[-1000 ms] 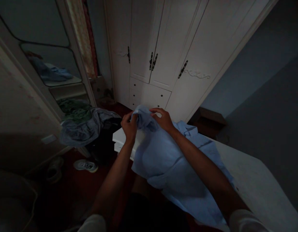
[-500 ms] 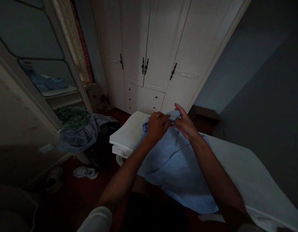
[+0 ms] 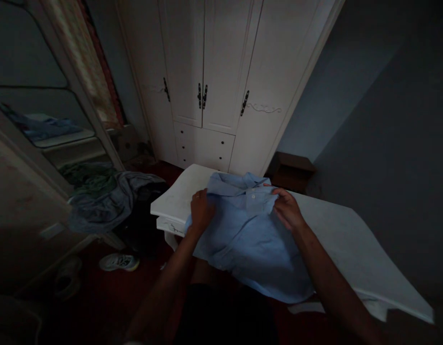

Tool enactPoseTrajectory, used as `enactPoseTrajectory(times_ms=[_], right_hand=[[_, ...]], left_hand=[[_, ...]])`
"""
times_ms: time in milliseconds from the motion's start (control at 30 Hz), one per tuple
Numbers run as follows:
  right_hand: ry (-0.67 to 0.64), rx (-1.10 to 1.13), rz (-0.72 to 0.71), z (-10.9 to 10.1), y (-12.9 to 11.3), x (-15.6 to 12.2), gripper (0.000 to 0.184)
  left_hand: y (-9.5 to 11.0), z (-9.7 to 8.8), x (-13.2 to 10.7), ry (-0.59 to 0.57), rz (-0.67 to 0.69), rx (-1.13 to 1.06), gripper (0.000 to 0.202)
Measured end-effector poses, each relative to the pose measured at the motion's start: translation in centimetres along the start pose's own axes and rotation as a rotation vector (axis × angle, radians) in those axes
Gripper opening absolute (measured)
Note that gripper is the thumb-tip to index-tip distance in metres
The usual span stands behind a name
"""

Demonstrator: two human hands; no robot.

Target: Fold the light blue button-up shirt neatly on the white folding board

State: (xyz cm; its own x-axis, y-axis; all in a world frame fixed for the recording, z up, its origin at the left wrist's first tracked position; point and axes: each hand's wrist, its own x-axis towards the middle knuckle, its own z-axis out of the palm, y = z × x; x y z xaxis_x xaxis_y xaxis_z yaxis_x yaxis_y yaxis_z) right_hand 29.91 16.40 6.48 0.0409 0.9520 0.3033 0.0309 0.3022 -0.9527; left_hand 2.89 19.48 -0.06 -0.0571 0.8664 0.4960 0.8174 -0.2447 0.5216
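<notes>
Two bare hands, one garment; head view only, dim light.

Head view: a light-blue cloth shirt with a fold-down collar (image 3: 239, 235) lies on a white table with a shaped edge (image 3: 336, 235), its lower part hanging over the side nearest the wearer. Long axis: roughly from the collar (image 3: 225, 186), at the far end, back toward the wearer, slanting somewhat to the right.

Key relation: a light-blue buttoned band (image 3: 264, 203) (looks like a cuff, judged by its shape) lies across the shirt front just below the collar, its outer end directly at the fingertips of the right hand (image 3: 289, 210). The right hand is clearly nearer to it; the thumb and fingers appear closed on that end. Two small white buttons (image 3: 253, 196) face up, left of those fingertips.

The left hand (image 3: 202, 210) is at the shirt's left edge, beside the collar, fingers curled inward. Whether they pinch fabric or merely rest against it: cannot tell, the hand hides the contact. Most of the shirt thus lies between the hands and on the wearer's side of the fingertips; the collar lies beyond them.

Surroundings: white panelled wardrobe (image 3: 214, 57) behind; crumpled grey cloth (image 3: 102, 203) well to the left.
</notes>
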Motion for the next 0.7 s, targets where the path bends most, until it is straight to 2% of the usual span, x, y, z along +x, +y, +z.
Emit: enactPoseTrajectory(times_ms=[67,133,300,433,533,700], right_hand=[[0.015,0.032,-0.010,0.2,-0.3,-0.7,0.022],[0.024,0.031,-0.029,0.2,-0.5,-1.6,0.022],[0.134,0.010,-0.030,-1.5,0.1,-6.1,0.017],[0.255,0.079,0.101,-2.8,2.5,-11.5,0.014],[0.278,0.149,0.162,-2.8,4.7,-15.2,0.010],[0.291,0.132,0.241,-2.3,6.9,-19.0,0.014]], left_hand=[[-1.4,1.0,1.3,-0.102,-0.088,0.131,0.059],[-2.2,1.9,2.7,-0.187,-0.106,0.205,0.060],[-2.9,3.2,4.8,-0.281,-0.089,0.245,0.044],[-3.7,3.7,4.8,-0.300,-0.050,0.222,0.044],[-4.1,3.9,4.5,-0.264,-0.046,0.183,0.052],[-4.4,3.9,4.3,-0.251,-0.053,0.095,0.054]])
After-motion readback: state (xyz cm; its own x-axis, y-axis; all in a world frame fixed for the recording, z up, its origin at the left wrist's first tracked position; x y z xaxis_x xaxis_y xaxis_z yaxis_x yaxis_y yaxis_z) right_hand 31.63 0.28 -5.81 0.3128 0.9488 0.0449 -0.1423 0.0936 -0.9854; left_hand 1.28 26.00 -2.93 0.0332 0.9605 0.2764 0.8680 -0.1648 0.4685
